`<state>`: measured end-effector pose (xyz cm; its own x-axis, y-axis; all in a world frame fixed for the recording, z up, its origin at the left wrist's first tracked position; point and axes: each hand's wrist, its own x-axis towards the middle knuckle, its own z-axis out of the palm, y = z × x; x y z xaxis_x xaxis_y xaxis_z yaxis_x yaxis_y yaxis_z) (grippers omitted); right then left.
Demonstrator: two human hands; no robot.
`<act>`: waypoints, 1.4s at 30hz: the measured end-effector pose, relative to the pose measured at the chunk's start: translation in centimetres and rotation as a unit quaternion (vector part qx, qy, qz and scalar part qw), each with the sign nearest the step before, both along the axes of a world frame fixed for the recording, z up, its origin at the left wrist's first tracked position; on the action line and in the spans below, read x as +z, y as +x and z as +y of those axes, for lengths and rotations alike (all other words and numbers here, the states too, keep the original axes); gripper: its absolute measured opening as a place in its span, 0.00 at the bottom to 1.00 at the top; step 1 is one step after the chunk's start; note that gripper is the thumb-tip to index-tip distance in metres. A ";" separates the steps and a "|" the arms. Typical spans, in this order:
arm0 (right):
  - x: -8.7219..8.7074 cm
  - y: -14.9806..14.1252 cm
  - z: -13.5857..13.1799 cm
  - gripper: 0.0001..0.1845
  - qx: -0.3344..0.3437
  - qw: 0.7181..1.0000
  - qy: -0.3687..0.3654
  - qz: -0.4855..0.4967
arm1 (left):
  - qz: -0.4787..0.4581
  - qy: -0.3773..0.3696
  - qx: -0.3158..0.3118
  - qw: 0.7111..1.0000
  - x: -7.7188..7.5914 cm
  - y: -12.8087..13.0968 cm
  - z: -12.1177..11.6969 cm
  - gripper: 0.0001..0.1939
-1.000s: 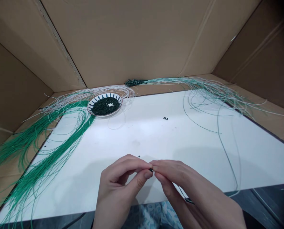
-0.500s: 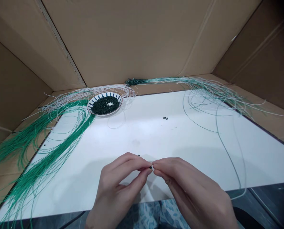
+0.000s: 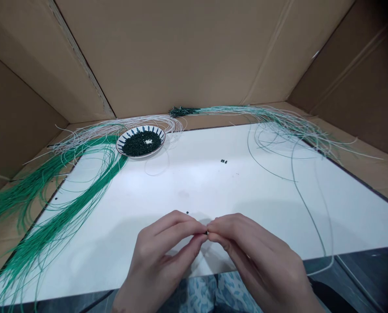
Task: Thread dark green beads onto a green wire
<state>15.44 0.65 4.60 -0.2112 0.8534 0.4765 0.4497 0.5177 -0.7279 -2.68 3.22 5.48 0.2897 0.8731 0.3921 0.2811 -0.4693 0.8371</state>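
Thumb and forefinger of my left hand (image 3: 167, 252) pinch a tiny dark bead (image 3: 206, 233) just above the near part of the white board. My right hand (image 3: 255, 252) is closed too, its fingertips meeting the left ones at the bead. A pale cord (image 3: 331, 243) and a green cord (image 3: 306, 203) sweep down from the right; the pale one curves in behind my right hand, which seems to grip its end, though the fingers hide it. Beyond my left fingers lies one loose dark bead (image 3: 187, 212).
A patterned dish (image 3: 118, 145) of dark beads stands at the back left. Green strands (image 3: 83, 204) and white strands (image 3: 148, 119) lie around it. Several small beads (image 3: 224, 161) rest mid-board (image 3: 141, 191). A knotted bundle (image 3: 182, 111) trails cords rightward. Cardboard walls (image 3: 180, 52) enclose the board.
My fingertips have come together, so the bead between them is more covered. The whole view has shifted slightly; the dish, strands and loose beads look unmoved.
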 end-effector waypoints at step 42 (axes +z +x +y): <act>-2.5 -0.4 2.3 0.04 -0.063 0.934 -0.237 0.259 | 0.035 -0.089 0.037 0.995 -1.2 0.5 1.1 0.09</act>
<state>15.08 2.97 2.09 0.0593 0.9970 0.0498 0.0099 0.0493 -0.9987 -2.18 4.30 4.26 0.2443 0.9465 0.2109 0.3704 -0.2920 0.8818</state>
